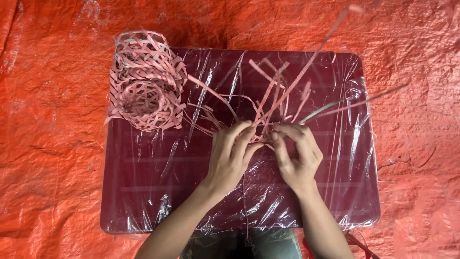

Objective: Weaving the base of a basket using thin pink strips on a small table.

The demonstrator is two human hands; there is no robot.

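My left hand (232, 152) and my right hand (297, 152) meet at the middle of a dark red tabletop (158, 192) wrapped in clear plastic film. Both pinch a small knot of pink flat strips (273, 96) whose loose ends fan up and away toward the far edge. One long strip (330, 33) rises to the upper right, and a greenish one (326, 109) angles out to the right. At the table's far left corner rest woven pink open-lattice baskets (143, 81), piled together, apart from my hands.
An orange tarpaulin (417, 144) covers the ground all around the table. A few thin strips lie on the tarp at the lower right (359, 242). My knees show under the table's near edge.
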